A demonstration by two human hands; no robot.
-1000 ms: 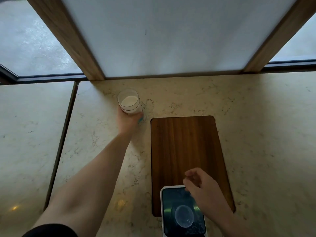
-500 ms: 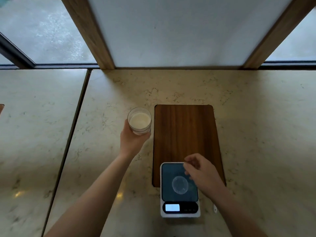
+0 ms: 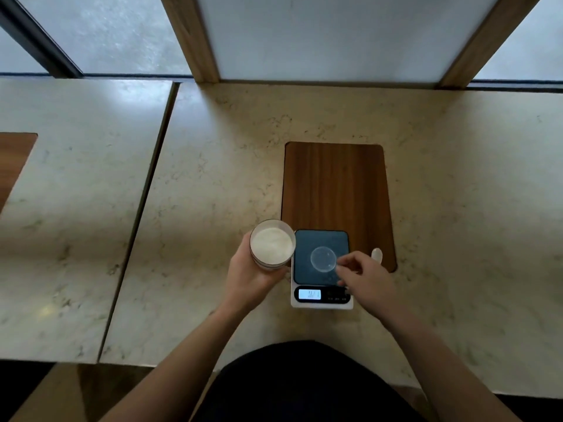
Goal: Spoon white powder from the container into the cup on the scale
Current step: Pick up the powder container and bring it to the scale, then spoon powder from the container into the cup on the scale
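Observation:
A clear container (image 3: 272,245) of white powder is gripped in my left hand (image 3: 249,277), held just left of the scale (image 3: 321,295) and touching its edge. A small clear cup (image 3: 323,259) stands on the scale's dark platform. My right hand (image 3: 364,277) rests over the scale's right side, thumb and finger pinched at the cup's right rim. A white spoon (image 3: 377,255) lies on the wooden board (image 3: 335,184) just right of the scale, untouched.
The scale's display (image 3: 309,294) is lit. The marble counter (image 3: 213,178) has a seam on the left, with a second wooden inset (image 3: 12,159) at the far left. Wooden posts and a white panel close off the back.
My left hand has carried the powder container from the back of the counter to the scale's left side. My right hand's fingers have come down to the cup's rim. The camera tilted down.

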